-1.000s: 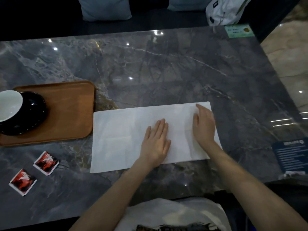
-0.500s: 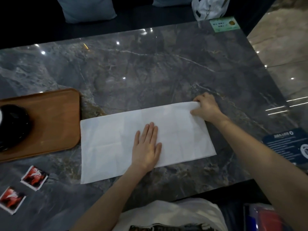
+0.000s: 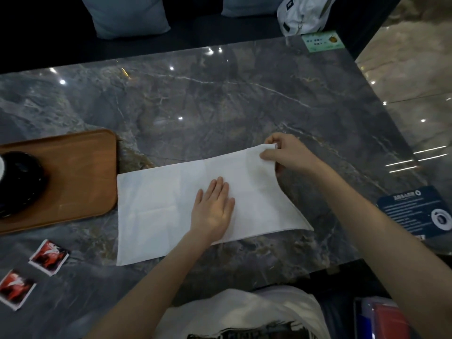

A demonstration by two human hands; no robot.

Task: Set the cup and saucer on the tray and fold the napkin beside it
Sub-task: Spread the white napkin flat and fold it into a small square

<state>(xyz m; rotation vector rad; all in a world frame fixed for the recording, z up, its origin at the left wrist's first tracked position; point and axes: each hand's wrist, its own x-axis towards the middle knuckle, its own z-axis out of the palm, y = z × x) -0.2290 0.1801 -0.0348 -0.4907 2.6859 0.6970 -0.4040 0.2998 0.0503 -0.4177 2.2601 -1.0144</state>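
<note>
A white napkin [image 3: 161, 206] lies as a long rectangle on the dark marble table, just right of the wooden tray [image 3: 80, 177]. My left hand [image 3: 212, 206] rests flat on the napkin's middle, fingers together. My right hand [image 3: 286, 152] pinches the napkin's far right corner and holds it lifted off the table. On the tray's left part stands the black saucer [image 3: 22, 182]. Only a sliver of the white cup [image 3: 1, 165] shows at the frame's left edge.
Two red sachets [image 3: 49, 256] [image 3: 16, 288] lie near the front left edge. A blue card [image 3: 415, 209] sits at the right edge, a green card [image 3: 321, 41] at the far right corner. Cushions and a white bag lie beyond the table.
My right hand went from lying flat on the napkin's right end to pinching its far right corner and lifting it. The left hand stayed pressed on the middle. The view shifted.
</note>
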